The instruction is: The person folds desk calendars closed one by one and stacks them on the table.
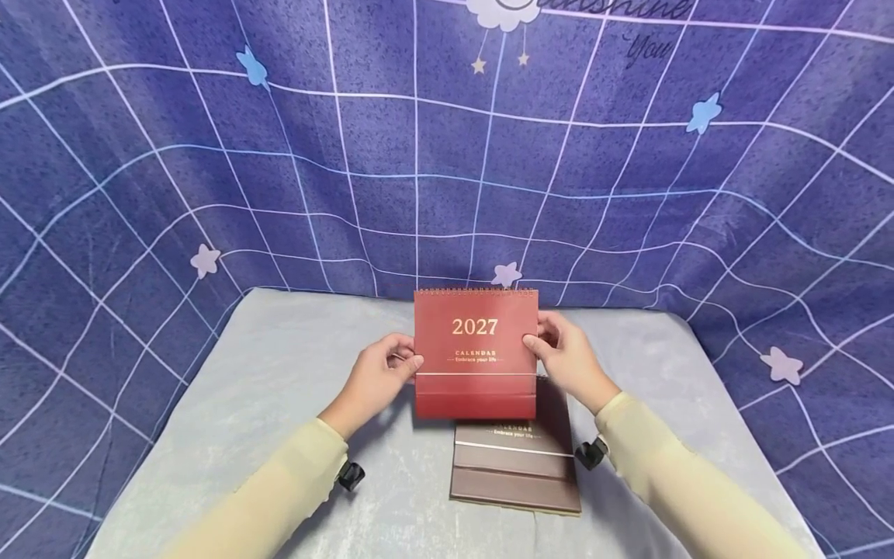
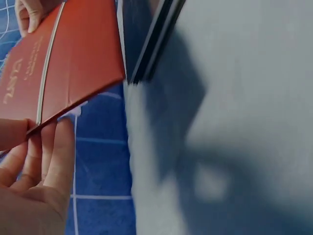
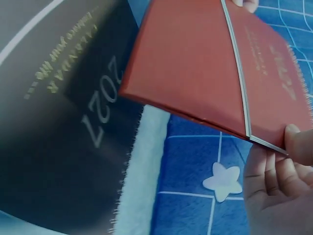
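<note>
A red 2027 desk calendar (image 1: 475, 341), spiral-bound along its top, is held up facing the head camera. My left hand (image 1: 380, 376) pinches its left edge between thumb and fingers. At the opposite edge my right hand (image 1: 569, 357) pinches it the same way, thumb on the front. A dark brown 2027 calendar (image 1: 517, 466) lies on the table beneath, its upper part partly covered by the red one in the head view. In the right wrist view the brown calendar (image 3: 63, 161) shows its gold lettering and spiral, apart from the red calendar (image 3: 190, 58).
A grey cloth covers the table (image 1: 279, 373). Behind and at both sides hangs a purple-blue curtain (image 1: 377, 202) with grid lines and stars, meeting the table's back edge. A black wrist device (image 1: 351, 475) sits at the left cuff, another device (image 1: 591, 453) at the right.
</note>
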`<action>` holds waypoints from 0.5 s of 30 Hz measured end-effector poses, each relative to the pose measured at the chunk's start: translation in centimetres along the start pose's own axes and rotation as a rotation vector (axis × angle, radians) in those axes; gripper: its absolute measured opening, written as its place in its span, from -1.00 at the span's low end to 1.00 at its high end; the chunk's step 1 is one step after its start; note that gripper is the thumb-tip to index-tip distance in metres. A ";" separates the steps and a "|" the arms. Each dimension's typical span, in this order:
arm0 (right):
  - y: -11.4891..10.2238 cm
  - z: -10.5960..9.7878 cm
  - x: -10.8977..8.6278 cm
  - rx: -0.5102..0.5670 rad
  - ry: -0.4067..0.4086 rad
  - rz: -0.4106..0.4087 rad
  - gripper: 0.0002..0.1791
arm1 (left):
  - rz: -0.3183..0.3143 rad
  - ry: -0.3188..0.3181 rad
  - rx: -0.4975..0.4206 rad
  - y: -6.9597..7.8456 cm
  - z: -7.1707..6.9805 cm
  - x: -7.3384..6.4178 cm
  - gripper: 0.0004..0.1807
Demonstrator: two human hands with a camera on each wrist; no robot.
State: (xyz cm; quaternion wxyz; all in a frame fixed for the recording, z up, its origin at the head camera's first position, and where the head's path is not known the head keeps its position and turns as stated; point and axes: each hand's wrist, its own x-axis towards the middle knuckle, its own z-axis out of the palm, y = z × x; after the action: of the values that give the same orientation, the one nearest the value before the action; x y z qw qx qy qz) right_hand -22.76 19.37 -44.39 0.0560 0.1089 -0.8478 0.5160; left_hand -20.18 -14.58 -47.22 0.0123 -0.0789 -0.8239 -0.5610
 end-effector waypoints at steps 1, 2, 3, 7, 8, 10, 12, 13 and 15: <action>0.2 -0.1 -0.2 -0.002 -0.008 0.015 -0.60 | -0.015 -0.021 -0.018 -0.1 0.3 -0.1 -0.81; 0.4 -0.2 -0.5 -0.004 -0.017 0.026 -0.58 | -0.028 -0.041 -0.035 -0.2 0.5 -0.2 -0.81; 0.6 -0.3 -0.8 -0.008 -0.023 0.040 -0.57 | -0.041 -0.061 -0.049 -0.3 0.8 -0.3 -0.81; 1.4 -0.8 -2.2 -0.013 -0.062 0.076 -0.55 | -0.073 -0.113 -0.049 -0.5 1.9 -0.9 -0.82; 1.6 -1.0 -2.5 -0.017 -0.071 0.084 -0.55 | -0.081 -0.125 -0.047 -0.5 2.2 -1.1 -0.83; 2.1 -1.2 -3.2 -0.018 -0.090 0.104 -0.55 | -0.099 -0.155 -0.040 -0.6 2.7 -1.5 -0.83; 2.6 -1.5 -4.0 -0.009 -0.103 0.138 -0.56 | -0.124 -0.185 -0.029 -0.5 3.1 -1.9 -0.83; 2.8 -1.6 -4.3 -0.002 -0.109 0.155 -0.55 | -0.135 -0.201 -0.027 -0.4 3.3 -2.1 -0.83; 3.2 -1.8 -4.9 0.013 -0.114 0.195 -0.53 | -0.154 -0.231 -0.033 -0.4 3.8 -2.4 -0.82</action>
State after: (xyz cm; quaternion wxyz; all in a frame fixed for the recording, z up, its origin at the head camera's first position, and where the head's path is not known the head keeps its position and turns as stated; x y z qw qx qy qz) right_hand -18.81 23.05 -47.37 -0.0435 0.0554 -0.8529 0.5172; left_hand -17.66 -11.50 -49.25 -0.1273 -0.0796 -0.8141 -0.5609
